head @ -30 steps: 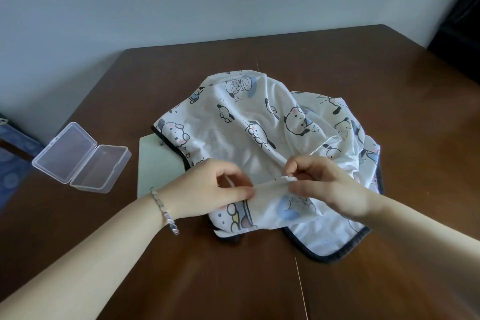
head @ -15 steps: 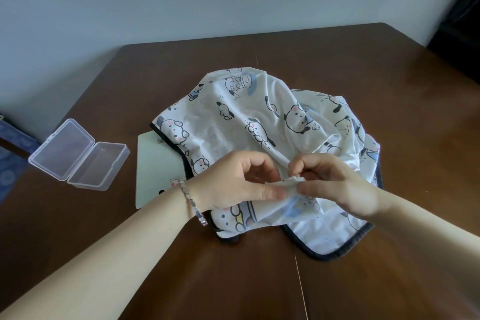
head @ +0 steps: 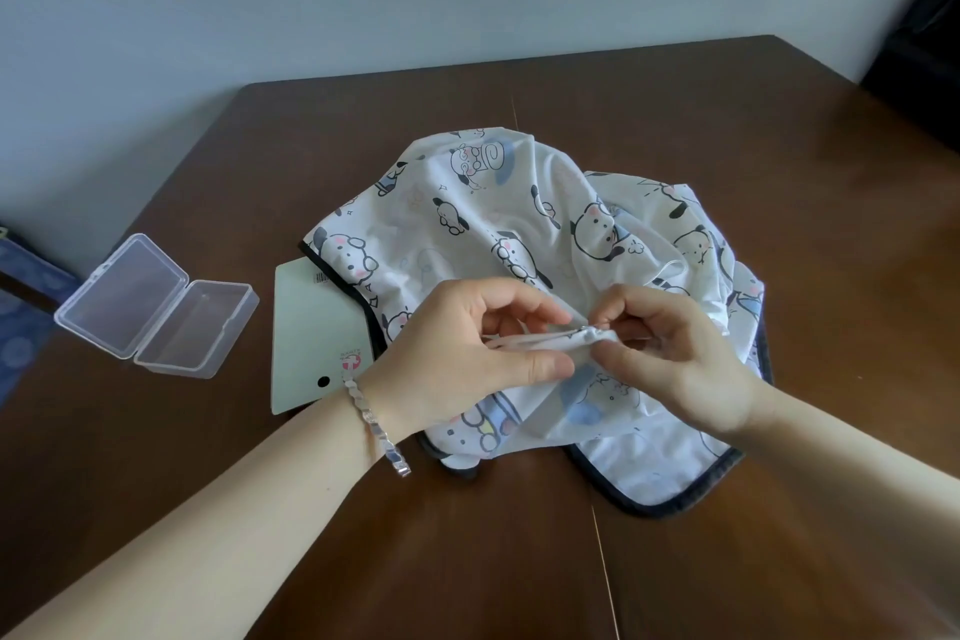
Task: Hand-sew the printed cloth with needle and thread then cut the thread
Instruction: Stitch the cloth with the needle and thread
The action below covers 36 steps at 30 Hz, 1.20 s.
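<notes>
A white printed cloth [head: 524, 224] with cartoon dogs and a dark hem lies bunched on the brown table [head: 675, 94]. My left hand [head: 467, 353], with a silver bracelet on the wrist, pinches a folded edge of the cloth between thumb and fingers. My right hand [head: 675, 359] pinches the same fold right beside it, fingertips nearly touching the left ones. A small glint shows at the fold between the fingertips; I cannot tell whether it is the needle. No thread or scissors can be made out.
An open clear plastic case [head: 156, 307] sits at the left of the table. A pale green card [head: 311, 327] lies partly under the cloth's left edge. A dark object [head: 924, 31] stands at the far right beyond the table.
My left hand has moved right along the fold toward my right hand, so the two now meet. The cloth fold has bunched tighter between them.
</notes>
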Available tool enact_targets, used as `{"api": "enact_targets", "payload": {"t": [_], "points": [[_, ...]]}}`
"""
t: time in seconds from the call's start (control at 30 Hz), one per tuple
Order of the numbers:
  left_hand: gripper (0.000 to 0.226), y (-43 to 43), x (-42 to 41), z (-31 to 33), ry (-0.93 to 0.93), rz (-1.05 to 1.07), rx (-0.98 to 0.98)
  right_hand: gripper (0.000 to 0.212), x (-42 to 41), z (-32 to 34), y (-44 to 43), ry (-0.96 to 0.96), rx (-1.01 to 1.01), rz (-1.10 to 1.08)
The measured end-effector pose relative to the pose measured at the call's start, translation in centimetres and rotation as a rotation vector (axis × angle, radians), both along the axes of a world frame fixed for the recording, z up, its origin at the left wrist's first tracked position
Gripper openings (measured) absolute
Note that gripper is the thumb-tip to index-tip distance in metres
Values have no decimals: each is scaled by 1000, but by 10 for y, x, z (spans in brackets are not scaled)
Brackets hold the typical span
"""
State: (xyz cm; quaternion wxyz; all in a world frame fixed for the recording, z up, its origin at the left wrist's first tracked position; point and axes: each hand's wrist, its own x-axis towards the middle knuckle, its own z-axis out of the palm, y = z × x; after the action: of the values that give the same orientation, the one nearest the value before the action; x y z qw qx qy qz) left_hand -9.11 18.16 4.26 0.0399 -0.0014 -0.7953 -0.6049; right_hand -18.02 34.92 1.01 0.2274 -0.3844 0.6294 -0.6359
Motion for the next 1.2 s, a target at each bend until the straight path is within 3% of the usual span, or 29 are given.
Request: {"api": "enact_targets", "payload": {"t": [0.3,0.47,0.63,0.8,1.0,1.1,1.2], "points": [[11,8,4,4,200,124,-327,22,-1,-1,0,-19,8,-25],[19,8,6,2,257,116,-466,12,0,-2,1,-43,19,-49],[15,10,8,5,182,191,-474,11,0,-2,2,-39,23,-55],[9,6,8,4,234,155,-525,8,-1,-4,2,-37,38,-61],[19,5,11,6,273,151,-522,7,-2,-4,1,-46,52,-70],[9,8,12,10,196,211,-446,7,-1,-3,0,-44,61,-75],[13,11,12,14,88,244,-292,9,-2,-4,1,-38,62,-80]]}}
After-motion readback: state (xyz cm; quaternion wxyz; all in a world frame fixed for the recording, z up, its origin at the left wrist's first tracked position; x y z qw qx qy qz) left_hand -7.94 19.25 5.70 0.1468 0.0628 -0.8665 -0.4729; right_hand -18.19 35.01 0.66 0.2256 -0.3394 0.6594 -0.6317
